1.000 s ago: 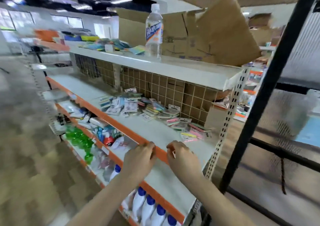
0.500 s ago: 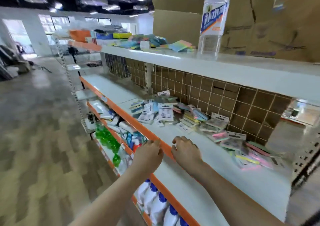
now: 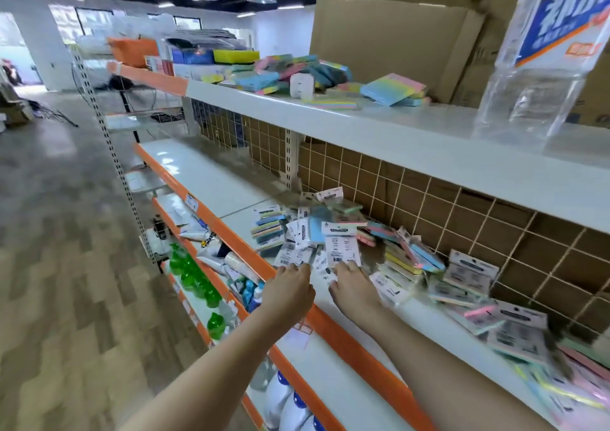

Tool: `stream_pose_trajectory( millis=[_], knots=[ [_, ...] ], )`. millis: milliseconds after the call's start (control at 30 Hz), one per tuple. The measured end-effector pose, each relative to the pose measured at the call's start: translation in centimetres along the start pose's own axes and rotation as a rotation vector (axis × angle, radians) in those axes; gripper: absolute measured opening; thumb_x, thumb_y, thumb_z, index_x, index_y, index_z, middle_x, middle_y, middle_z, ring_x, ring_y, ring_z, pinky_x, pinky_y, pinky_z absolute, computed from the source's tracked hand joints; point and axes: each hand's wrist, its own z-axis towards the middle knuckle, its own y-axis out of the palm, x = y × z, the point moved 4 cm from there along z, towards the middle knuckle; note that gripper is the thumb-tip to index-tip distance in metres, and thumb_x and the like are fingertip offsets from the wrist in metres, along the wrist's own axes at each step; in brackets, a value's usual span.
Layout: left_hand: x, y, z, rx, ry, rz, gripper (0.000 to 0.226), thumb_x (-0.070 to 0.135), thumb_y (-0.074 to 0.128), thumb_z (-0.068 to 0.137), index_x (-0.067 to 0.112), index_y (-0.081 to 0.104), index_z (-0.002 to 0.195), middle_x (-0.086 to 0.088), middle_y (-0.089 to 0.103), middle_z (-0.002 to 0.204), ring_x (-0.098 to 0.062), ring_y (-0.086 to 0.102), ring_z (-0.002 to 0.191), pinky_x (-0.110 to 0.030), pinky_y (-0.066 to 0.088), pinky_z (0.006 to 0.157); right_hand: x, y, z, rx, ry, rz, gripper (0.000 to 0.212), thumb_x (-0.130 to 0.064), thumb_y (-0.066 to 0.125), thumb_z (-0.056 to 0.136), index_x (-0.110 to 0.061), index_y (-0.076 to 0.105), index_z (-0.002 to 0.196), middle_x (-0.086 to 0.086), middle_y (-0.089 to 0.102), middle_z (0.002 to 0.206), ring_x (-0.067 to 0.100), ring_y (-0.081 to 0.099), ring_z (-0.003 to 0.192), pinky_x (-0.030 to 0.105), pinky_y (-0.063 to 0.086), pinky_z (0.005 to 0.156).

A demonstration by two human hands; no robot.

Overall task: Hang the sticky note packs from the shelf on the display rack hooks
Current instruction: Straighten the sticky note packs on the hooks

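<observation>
Both hands have left the orange shelf edge (image 3: 346, 335) for the sticky note packs (image 3: 341, 249); left hand (image 3: 290, 290) and right hand (image 3: 351, 287) seemingly hold nothing, fingers loosely spread. Hasty grabbing could scatter the pile.

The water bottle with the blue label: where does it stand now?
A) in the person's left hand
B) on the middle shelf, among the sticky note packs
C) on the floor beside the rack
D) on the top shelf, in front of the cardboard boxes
D: the water bottle stands on the white top shelf, with the cardboard boxes behind it.
</observation>
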Motion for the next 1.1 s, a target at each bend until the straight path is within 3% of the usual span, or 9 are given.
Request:
stream_pose_trajectory(
  millis=[200,367,533,700,933,1100],
  knots=[
    [-2.3,1.7,5.5,-0.089,0.062,0.005,0.039,0.020,0.042,0.095,0.011,0.037,0.133,-0.013,0.045,0.134,-0.030,0.040,0.126,-0.041,0.040,0.097,0.3,1.7,4.2,0.051,0.111,-0.044,0.038,-0.023,0.041,0.098,-0.011,0.042,0.134,0.010,0.037,0.139,0.027,0.040,0.128,0.034,0.038,0.099],
    [-4.1,2.2,10.6,-0.018,0.172,-0.040,0.044,0.013,0.044,0.093,0.011,0.035,0.136,-0.013,0.038,0.139,-0.030,0.031,0.133,-0.041,0.036,0.102,0.2,2.5,7.7,0.155,0.272,-0.026,0.053,-0.036,0.047,0.096,-0.013,0.031,0.141,0.007,0.031,0.143,0.026,0.031,0.132,0.037,0.038,0.100],
    [-4.1,2.2,15.1,0.129,0.392,0.041,0.047,0.016,0.046,0.094,0.015,0.033,0.139,-0.008,0.034,0.143,-0.026,0.027,0.135,-0.036,0.027,0.107,-0.1,3.9,8.8,0.242,0.415,-0.068,0.062,-0.017,0.055,0.093,-0.014,0.021,0.145,0.005,0.025,0.147,0.023,0.028,0.135,0.031,0.030,0.107],
    [-4.3,4.3,17.0,0.065,0.542,0.082,0.063,0.005,0.047,0.088,0.017,0.024,0.144,-0.004,0.018,0.154,-0.023,0.016,0.143,-0.038,0.025,0.110,-0.5,5.0,8.5,0.333,0.551,-0.081,0.053,-0.020,0.050,0.093,-0.015,0.028,0.141,0.005,0.032,0.140,0.024,0.033,0.127,0.032,0.030,0.106],
    [-4.8,4.9,16.8,0.151,0.584,0.093,0.063,0.005,0.049,0.088,0.016,0.024,0.145,-0.011,0.034,0.138,-0.029,0.034,0.129,-0.040,0.031,0.105,-1.5,7.0,7.4,0.383,0.696,-0.177,0.044,-0.017,0.051,0.093,-0.009,0.040,0.135,0.013,0.042,0.136,0.028,0.040,0.127,0.033,0.030,0.108],
    [-4.7,4.2,17.8,0.179,0.598,0.075,0.055,0.005,0.048,0.087,0.015,0.032,0.138,-0.010,0.033,0.140,-0.028,0.028,0.133,-0.036,0.032,0.102,-1.5,7.1,6.9,0.421,0.671,-0.161,0.041,-0.020,0.048,0.092,-0.013,0.042,0.132,0.008,0.042,0.134,0.025,0.040,0.122,0.031,0.030,0.105]
  ],
)
